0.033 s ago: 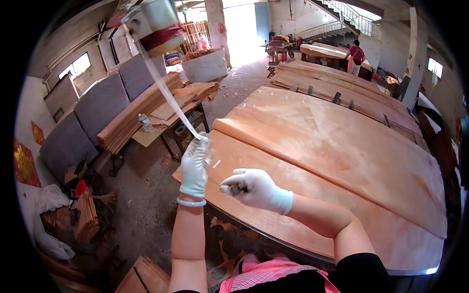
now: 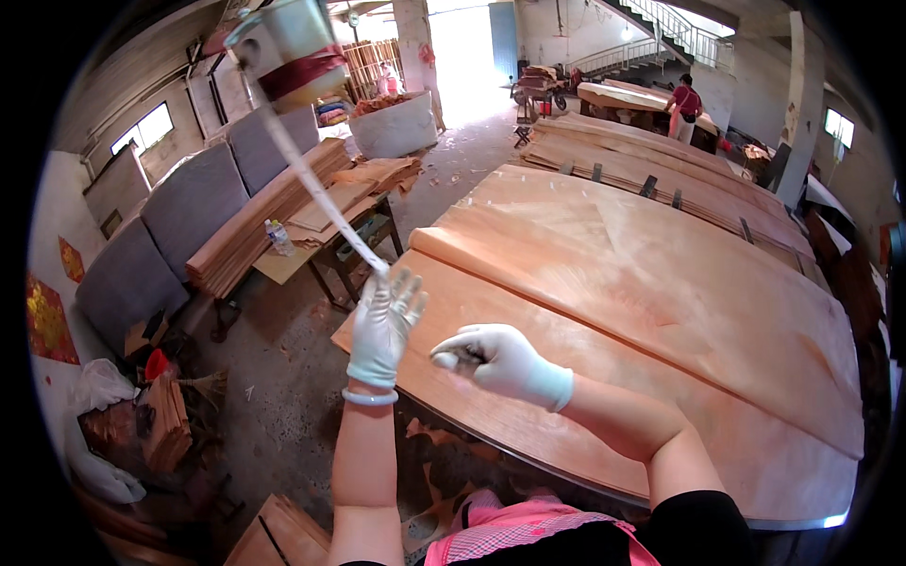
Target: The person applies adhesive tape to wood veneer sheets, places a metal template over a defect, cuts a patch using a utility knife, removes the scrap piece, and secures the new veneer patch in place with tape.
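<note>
My left hand (image 2: 382, 325), in a white glove, is raised over the left edge of the veneer-covered table, palm up with fingers apart. A narrow white tape strip (image 2: 316, 186) runs taut from its fingertips to a hanging, blurred pale container with a dark red band (image 2: 302, 71) at upper left. Beside it, my right hand (image 2: 505, 363), also gloved, is curled with thumb and fingers together. Something dark shows at its fingers; whether it is a small object or a glove stain I cannot make out. Under both hands lies a broad reddish-brown veneer sheet (image 2: 604, 264), with a raised overlapping edge.
Dark clamps or weights (image 2: 648, 187) lie along the table's far side. To the left, a low bench holds stacked veneer (image 2: 269, 212) and plastic bottles (image 2: 279, 236). Veneer offcuts (image 2: 168, 420) stand at lower left. Another person (image 2: 686, 108) works at a far table.
My left hand's fingers have spread and turned upward at the tape's end. My right hand's fingers have shifted slightly. A small white piece seen between the hands earlier no longer shows.
</note>
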A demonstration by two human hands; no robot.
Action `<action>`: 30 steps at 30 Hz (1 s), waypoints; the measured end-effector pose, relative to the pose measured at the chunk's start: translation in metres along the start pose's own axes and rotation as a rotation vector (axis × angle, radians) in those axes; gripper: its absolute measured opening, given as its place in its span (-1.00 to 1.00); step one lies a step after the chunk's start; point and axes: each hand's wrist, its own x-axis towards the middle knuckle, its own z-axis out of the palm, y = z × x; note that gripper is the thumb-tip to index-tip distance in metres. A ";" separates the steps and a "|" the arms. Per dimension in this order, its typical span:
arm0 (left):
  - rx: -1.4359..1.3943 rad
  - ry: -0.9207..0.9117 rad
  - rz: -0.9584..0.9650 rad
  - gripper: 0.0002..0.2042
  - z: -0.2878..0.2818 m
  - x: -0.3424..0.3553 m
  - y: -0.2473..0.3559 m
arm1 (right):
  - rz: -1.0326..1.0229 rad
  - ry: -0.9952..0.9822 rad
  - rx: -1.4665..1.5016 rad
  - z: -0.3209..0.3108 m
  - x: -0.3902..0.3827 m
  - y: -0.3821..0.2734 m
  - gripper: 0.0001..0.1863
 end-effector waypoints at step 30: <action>0.560 -0.427 -1.061 -0.75 0.131 -0.180 -0.307 | 0.703 -0.197 -0.856 -0.162 -0.368 0.151 -0.66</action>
